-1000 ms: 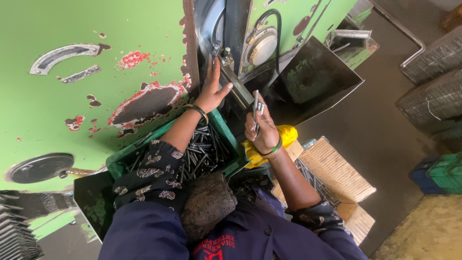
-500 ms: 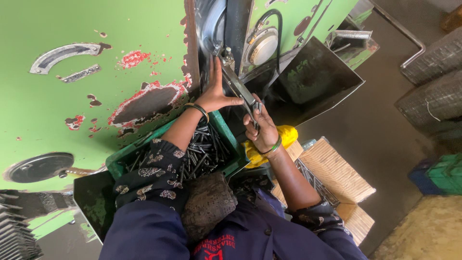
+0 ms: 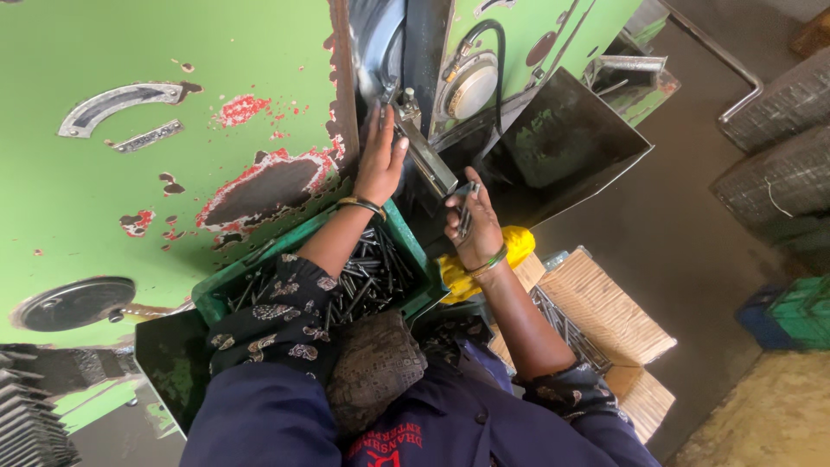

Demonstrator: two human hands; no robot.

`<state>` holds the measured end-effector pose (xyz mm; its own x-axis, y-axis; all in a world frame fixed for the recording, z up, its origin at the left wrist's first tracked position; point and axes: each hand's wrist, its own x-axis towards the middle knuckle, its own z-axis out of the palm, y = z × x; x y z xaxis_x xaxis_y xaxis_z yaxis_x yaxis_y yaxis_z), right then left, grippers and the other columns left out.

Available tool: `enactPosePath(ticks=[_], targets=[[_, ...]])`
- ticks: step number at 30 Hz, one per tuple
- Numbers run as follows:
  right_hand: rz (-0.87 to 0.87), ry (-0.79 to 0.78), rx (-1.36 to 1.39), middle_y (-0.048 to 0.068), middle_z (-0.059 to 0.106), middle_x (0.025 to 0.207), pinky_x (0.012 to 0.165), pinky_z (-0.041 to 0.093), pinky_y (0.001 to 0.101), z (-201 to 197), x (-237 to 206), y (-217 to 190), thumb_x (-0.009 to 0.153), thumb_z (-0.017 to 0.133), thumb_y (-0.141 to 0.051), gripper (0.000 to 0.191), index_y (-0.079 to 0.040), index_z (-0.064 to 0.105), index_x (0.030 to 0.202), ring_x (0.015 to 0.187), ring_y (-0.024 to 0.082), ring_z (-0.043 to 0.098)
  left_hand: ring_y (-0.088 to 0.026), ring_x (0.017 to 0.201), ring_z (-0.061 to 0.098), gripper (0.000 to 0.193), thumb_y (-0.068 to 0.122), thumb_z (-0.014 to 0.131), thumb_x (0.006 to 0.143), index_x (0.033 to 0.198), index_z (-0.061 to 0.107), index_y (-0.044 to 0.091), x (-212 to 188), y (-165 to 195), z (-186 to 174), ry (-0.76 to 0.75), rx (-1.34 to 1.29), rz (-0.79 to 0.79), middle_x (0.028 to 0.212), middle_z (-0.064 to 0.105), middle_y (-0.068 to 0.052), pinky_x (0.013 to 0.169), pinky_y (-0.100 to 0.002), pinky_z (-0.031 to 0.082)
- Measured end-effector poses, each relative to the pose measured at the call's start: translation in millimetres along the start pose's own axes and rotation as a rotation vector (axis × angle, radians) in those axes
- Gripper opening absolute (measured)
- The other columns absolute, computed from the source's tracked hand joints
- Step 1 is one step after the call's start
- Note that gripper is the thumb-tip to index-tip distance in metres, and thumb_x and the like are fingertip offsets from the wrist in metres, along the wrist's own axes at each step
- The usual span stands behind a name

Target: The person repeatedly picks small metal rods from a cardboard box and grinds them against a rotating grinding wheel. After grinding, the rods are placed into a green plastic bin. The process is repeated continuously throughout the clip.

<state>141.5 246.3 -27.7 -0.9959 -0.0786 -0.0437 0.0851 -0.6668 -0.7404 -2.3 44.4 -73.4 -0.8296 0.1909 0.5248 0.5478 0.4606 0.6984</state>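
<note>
Left hand [image 3: 380, 164] seen at upper centre of frame, fingers stretched flat, pressed against metal bar [image 3: 428, 156] of green machine [image 3: 130, 199]. Right hand [image 3: 471, 225] seen just right of centre, fingers closed around bundle of thin metal rods [image 3: 465, 212], held near lower end of bar. Green crate [image 3: 406, 251] filled with loose rods placed below left forearm. Yellow cloth [image 3: 519, 246] seen behind right wrist. Cardboard boxes [image 3: 605, 311] lying lower right.

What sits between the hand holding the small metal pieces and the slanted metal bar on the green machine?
Nothing visible does. The right hand, gripping metal pins, sits just below the slanted bar with open space between. The left hand rests beside the bar.
</note>
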Motion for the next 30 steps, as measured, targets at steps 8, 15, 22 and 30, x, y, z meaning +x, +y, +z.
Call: enactPosePath(ticks=[8, 15, 22, 30], targets=[[-0.029, -0.017, -0.057, 0.006, 0.068, 0.094, 0.066, 0.055, 0.0289, 0.7, -2.4, -0.4, 0.109, 0.049, -0.022, 0.047, -0.024, 0.038, 0.154, 0.075, 0.013, 0.065, -0.051, 0.156, -0.010, 0.160, 0.069, 0.090, 0.063, 0.158, -0.021, 0.002, 3.2, 18.9, -20.9, -0.264, -0.067, -0.044, 0.165, -0.018, -0.037, 0.124, -0.058, 0.010], [-0.016, 0.082, -0.037, 0.008, 0.069, 0.091, 0.061, 0.054, 0.0295, 3.2, -2.2, 0.5, 0.108, 0.045, -0.023, 0.022, -0.020, 0.045, 0.130, 0.071, 0.016, 0.065, -0.043, 0.161, -0.009, 0.126, 0.054, 0.077, 0.091, 0.164, -0.014, 0.009, 2.6, 7.5, -19.0, -0.232, -0.164, -0.018, 0.171, -0.017, -0.031, 0.130, -0.053, 0.009], [-0.041, -0.009, 0.010, 0.006, 0.057, 0.071, 0.043, 0.035, 0.0241, 5.8, -4.0, -0.1, 0.110, 0.048, -0.033, 0.018, -0.018, 0.051, 0.118, 0.046, 0.011, 0.043, -0.043, 0.160, -0.012, 0.107, 0.042, 0.069, 0.102, 0.165, -0.012, 0.011, 1.8, -3.0, -12.5, -0.219, -0.171, -0.013, 0.170, -0.017, -0.029, 0.129, -0.052, 0.006], [-0.056, 0.112, -0.032, -0.001, 0.055, 0.080, 0.046, 0.032, 0.0221, -3.2, -2.0, 9.2, 0.105, 0.062, -0.032, 0.019, -0.016, 0.053, 0.103, 0.052, 0.007, 0.039, -0.042, 0.162, -0.001, 0.092, 0.040, 0.059, 0.107, 0.167, -0.005, 0.010, -2.2, -3.2, -8.4, -0.154, -0.190, -0.026, 0.173, -0.008, -0.030, 0.130, -0.050, 0.014]])
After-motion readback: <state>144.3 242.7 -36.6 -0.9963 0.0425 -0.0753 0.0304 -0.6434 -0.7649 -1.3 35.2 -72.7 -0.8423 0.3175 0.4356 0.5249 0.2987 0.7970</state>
